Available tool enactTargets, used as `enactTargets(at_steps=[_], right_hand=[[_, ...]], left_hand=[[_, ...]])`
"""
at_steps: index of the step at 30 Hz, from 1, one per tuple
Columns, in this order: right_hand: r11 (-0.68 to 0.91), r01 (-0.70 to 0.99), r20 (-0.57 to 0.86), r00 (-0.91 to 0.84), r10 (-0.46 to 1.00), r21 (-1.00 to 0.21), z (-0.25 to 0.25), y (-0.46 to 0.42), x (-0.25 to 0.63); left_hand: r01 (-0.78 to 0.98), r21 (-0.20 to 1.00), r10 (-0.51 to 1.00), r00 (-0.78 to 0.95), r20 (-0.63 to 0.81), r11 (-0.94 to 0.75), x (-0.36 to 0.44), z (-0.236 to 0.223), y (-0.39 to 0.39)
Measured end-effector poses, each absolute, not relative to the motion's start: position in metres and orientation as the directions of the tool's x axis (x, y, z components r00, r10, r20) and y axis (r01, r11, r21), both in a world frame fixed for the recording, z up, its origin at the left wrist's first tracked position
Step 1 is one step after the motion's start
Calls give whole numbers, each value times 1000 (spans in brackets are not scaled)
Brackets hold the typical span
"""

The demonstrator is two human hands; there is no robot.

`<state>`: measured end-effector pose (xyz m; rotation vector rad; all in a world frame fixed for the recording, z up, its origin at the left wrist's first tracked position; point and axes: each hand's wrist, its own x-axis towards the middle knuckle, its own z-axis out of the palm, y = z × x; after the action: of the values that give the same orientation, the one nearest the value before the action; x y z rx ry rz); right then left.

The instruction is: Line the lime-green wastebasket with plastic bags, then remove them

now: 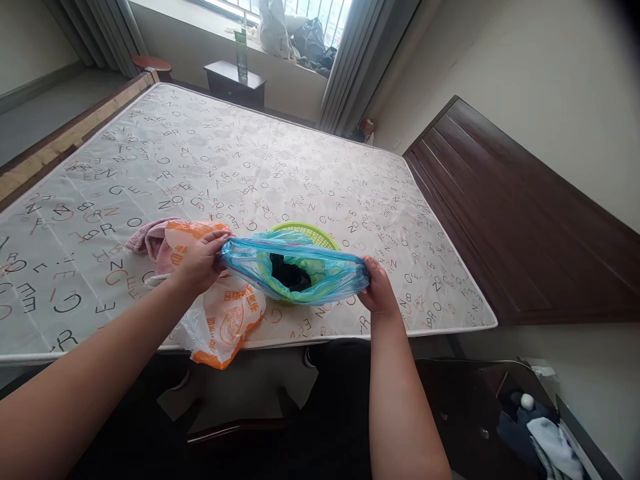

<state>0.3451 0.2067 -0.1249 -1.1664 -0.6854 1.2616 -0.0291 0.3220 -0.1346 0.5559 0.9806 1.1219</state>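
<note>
Both my hands pull a blue see-through plastic bag (300, 270) taut over a green plastic basket (305, 231) near the front edge of the mattress (240, 167). My left hand (200, 263) pinches the bag's left end. At the bag's right end, my right hand (377, 287) is closed on the plastic. A dark item shows through the bag's middle. An orange-and-white plastic bag (225, 313) lies under my left hand and hangs over the mattress edge. A pink cloth (150, 240) lies just left of it.
The bare mattress carries a letter print and fills most of the view. A dark wooden headboard (525, 220) runs along its right side. A dark nightstand (235, 80) and curtains stand by the far window. Dark furniture with small items (530, 420) sits at the lower right.
</note>
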Motion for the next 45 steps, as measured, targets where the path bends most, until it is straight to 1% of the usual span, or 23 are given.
enactTargets(at_steps=[3,8,17,25,28,33,36,41,45], right_hand=[[-75,-397,-181,236,955,-915,-124,207,347],[-127,-406,-214,178,960,-905,-121,208,346],[-174,-381,-253,167,953,-908,-122,209,345],[-154,-429,-268,220,938,-890,-128,213,347],[-158,-403,-264,222,938,-901,-130,214,346],[-241,-299,-310,208,928,-923,-129,212,342],[-230,-299,-290,175,941,-926,-126,210,342],[-140,-426,-212,127,969,-894,-121,209,341],[-142,-429,-195,84,977,-892,-119,210,334]], left_hand=[[-446,811,923,119,-366,379,-29,-138,322],[-386,820,906,152,-394,422,-30,-145,323],[-394,804,895,160,-417,445,-26,-143,322],[-397,803,895,156,-418,444,-27,-143,323],[-403,802,896,147,-419,441,-28,-141,323],[-406,811,906,141,-399,420,-29,-139,323],[-405,814,908,141,-394,416,-31,-139,323],[-396,809,901,166,-402,434,-31,-139,322],[-404,803,898,174,-404,439,-29,-141,321]])
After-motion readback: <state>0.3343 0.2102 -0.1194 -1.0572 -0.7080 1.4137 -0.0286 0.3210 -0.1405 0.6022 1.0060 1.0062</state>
